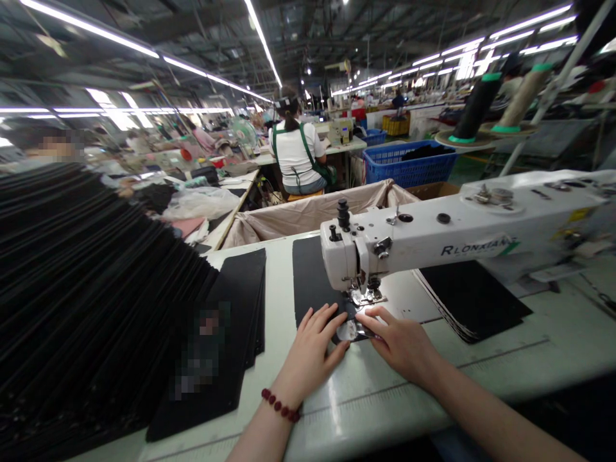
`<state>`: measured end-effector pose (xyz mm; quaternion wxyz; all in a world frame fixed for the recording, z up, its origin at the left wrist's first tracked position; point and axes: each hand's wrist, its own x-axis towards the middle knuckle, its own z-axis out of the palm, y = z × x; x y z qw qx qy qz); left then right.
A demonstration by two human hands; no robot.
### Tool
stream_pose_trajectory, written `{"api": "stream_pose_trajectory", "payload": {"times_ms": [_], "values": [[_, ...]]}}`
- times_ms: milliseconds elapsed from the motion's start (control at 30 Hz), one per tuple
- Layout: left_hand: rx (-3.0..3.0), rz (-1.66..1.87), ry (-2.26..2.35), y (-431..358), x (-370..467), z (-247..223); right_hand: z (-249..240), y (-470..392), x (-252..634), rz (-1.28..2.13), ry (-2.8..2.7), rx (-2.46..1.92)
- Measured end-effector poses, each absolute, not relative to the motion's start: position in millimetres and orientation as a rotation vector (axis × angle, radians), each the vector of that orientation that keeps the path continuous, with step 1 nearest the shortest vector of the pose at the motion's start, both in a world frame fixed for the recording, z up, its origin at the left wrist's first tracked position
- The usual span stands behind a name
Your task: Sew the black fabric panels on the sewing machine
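Note:
A black fabric panel (310, 273) lies flat under the head of a white sewing machine (404, 237). My left hand (315, 350), with a dark red bead bracelet at the wrist, rests on the panel's near part, fingers spread. Just right of the presser foot (368, 296) and in front of it, my right hand (402, 343) has its fingertips at the panel's edge by a shiny metal guide (350, 330). Its fingers are stretched out and it grasps nothing visible.
Tall black stacks (96, 289) fill the left, beside a smaller black pile (235, 308). Another black pile (474, 298) lies under the machine arm. Beyond the table are a cloth-lined bin (289, 221), a blue basket (409, 165) and a seated person. Thread cones stand at right.

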<state>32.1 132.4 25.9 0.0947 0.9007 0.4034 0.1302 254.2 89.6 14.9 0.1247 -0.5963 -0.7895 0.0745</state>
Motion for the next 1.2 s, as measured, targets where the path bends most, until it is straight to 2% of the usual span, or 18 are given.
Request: {"api": "stream_pose_trajectory", "payload": {"times_ms": [1200], "values": [[2.636,0.407,1.303,138.4,33.7,15.8,10.9,90.4,255.3,0.256,-2.266,-1.693]]}}
